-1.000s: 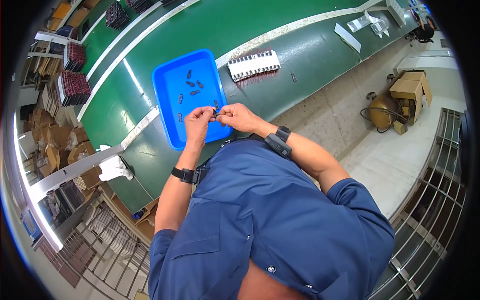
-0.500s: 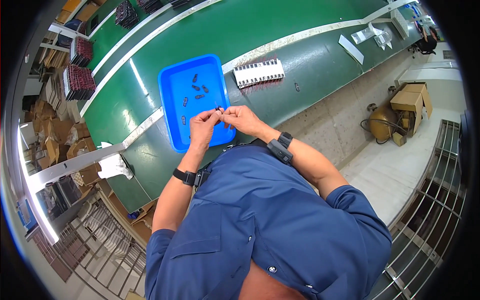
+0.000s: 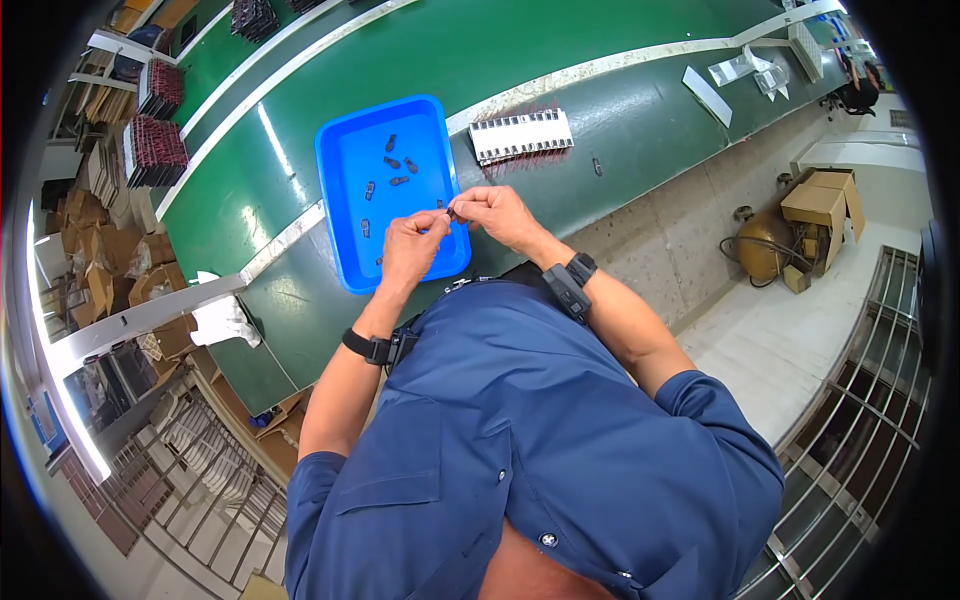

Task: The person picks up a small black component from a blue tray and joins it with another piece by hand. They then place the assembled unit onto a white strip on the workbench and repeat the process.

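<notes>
Right hand [image 3: 503, 218] shifts slightly up and rightward relative to blue rectangular plastic tray [image 3: 350, 145]; handling continues.
Left hand [image 3: 408, 250] and right hand pinch nearly closed on one small dark piece [image 3: 450, 212] above the tray's right side; its form mostly hidden. Similar dark pieces [image 3: 399, 181] lie loose inside.

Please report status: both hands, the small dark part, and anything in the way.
Left hand and right hand pinching small dark part together. Part over blue tray, details too small to tell. Other dark parts in tray; no obstruction seen.
</notes>
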A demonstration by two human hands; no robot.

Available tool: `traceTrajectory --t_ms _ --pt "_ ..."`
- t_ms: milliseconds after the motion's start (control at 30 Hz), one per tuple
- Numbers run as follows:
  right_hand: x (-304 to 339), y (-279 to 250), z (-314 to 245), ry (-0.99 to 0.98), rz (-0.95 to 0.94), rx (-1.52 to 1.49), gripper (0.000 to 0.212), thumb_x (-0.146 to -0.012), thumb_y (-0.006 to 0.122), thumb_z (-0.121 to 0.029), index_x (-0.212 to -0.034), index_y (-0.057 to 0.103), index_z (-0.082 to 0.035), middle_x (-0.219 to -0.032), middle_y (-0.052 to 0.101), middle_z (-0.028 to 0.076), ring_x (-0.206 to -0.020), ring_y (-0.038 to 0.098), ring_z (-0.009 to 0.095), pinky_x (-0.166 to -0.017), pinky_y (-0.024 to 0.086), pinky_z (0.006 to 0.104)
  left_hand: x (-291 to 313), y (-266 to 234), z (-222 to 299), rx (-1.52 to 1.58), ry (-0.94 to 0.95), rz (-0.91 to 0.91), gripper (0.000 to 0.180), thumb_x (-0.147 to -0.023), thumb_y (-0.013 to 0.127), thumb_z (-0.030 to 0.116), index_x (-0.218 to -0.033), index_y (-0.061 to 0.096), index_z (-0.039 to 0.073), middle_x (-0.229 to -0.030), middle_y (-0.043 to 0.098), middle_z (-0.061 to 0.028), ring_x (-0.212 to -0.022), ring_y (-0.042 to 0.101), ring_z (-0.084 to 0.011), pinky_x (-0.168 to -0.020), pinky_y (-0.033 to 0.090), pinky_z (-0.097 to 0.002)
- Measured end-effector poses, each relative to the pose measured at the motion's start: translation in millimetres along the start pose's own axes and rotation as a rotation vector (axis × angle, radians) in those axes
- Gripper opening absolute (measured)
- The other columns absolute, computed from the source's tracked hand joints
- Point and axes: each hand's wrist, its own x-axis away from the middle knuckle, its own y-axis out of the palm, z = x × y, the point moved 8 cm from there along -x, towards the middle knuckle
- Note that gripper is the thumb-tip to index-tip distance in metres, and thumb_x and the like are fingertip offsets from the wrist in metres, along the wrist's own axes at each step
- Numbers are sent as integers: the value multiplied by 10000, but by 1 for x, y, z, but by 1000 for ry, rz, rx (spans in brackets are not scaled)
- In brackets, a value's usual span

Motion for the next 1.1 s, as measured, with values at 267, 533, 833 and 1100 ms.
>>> traceTrajectory --t_ms 267,533,833,1100 --pt "0 2 4 11 -42 -48 207 -912 665 -175 -990 706 12 -882 719 59 -758 652 99 -697 528 253 1 1 5 80 23 24 239 -907 646 186 -834 749 -16 -874 738 -56 -557 582 -71 -480 442 -242" --pt "0 3 5 14 -61 -98 215 -915 684 -190 -973 696 17 -882 719 67 -765 656 104 -716 538 260 0 0 -2 74 37 -14 199 -921 650 185 -884 750 17 -764 702 -38 -560 528 -44 -500 420 -218" --pt "2 6 3 -4 -104 -93 213 -929 673 -172 -975 688 35 -878 720 68 -792 660 96 -732 540 245 3 1 -2 245 -33 -15 170 -890 671 142 -803 747 17 -821 697 -20 -600 517 -38 -529 377 -215" --pt "5 6 -1 -18 -120 -27 202 -926 668 -155 -968 687 42 -877 722 67 -794 656 81 -730 534 227 6 4 1 278 -22 -39 159 -887 670 111 -795 741 3 -852 705 -27 -638 544 -49 -561 395 -209"
